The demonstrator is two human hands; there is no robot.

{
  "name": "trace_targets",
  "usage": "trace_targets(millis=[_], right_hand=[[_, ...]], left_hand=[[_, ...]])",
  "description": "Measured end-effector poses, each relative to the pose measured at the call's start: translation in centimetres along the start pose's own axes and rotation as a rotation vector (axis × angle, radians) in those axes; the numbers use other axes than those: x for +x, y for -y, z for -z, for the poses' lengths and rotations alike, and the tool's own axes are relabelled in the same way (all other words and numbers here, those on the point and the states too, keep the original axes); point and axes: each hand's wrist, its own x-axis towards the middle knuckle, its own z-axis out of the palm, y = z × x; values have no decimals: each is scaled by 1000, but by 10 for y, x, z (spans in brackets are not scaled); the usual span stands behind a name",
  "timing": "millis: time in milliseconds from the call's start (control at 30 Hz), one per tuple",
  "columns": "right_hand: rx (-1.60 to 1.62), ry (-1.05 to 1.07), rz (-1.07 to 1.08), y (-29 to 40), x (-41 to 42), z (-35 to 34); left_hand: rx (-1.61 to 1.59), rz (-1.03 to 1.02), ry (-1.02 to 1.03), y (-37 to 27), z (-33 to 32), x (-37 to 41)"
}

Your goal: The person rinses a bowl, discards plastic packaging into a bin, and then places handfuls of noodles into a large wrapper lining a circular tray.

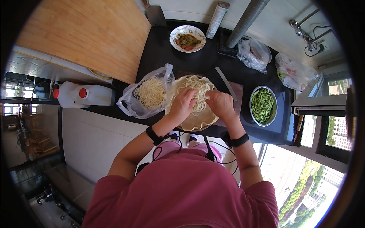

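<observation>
A round steamer or pan lined with a wavy-edged pale liner (194, 123) stands at the counter's front edge, with thin noodles (198, 107) in its upper part. Over it, my left hand (184, 103) has its fingers curled on strands at the left. My right hand (221, 104) pinches strands on the right, thumb and forefinger together. The two hands are apart, a little gap between their fingertips. Touching the liner's left side is an open clear plastic bag (129, 106) with more noodles (150, 92) in it.
Right of the pan stands a metal bowl of cut green beans (263, 106); a flat grey strip (226, 83) lies nearer. Behind are a patterned bowl of food (187, 39), a noodle packet (217, 20), a metal pipe (246, 22) and plastic bags (295, 71). White jugs (98, 95) stand left.
</observation>
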Motion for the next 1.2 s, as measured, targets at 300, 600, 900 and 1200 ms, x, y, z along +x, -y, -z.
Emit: trace_targets(millis=[300, 600, 900, 1200], right_hand=[[-30, 16, -14, 9, -24, -2], [291, 3, -31, 23, -29, 8], [223, 64, 113, 135, 20, -37], [419, -120, -1, 157, 40, -38]], left_hand=[[75, -143, 63, -7, -4, 0], [235, -38, -54, -3, 97, -14], [420, 213, 118, 35, 133, -27], [381, 207, 270, 111, 115, -34]])
